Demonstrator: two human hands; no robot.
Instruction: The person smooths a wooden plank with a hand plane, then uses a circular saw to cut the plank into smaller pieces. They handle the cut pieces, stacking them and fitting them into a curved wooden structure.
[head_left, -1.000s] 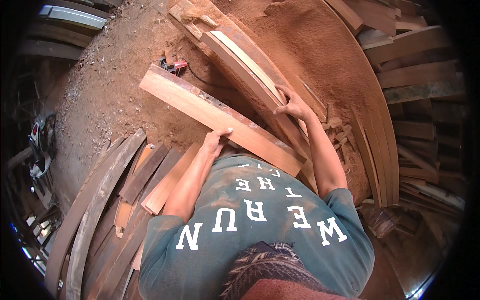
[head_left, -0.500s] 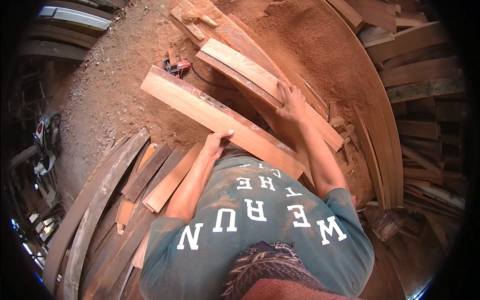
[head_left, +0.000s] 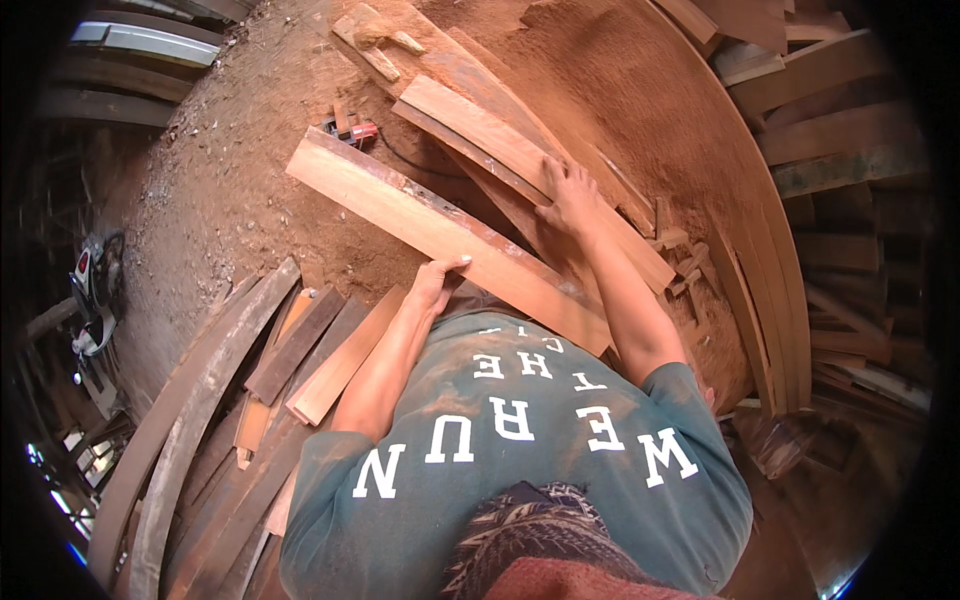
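Note:
My left hand (head_left: 436,287) grips the near edge of a long pale-faced wooden plank (head_left: 400,215), its thumb on top and the other fingers hidden underneath. This plank slants from upper left down to my waist, and its far edge is dark and rough. Beyond it, roughly parallel, lies a second plank (head_left: 480,125) with a pale top and a darker side. My right hand (head_left: 572,198) is closed over that one, fingers across the top and thumb at the near edge. A gap separates the two planks.
A red and grey power tool (head_left: 357,132) with a dark cord sits on the dusty ground past the nearer plank. A sawdust-covered board (head_left: 480,75) with wood scraps lies beyond. Stacked timber stands left (head_left: 205,400) and right (head_left: 840,150); offcuts (head_left: 688,262) lie near my right forearm.
My right hand and the near end of the farther plank have shifted slightly left. The nearer plank has moved a little to the right with my left hand still on it.

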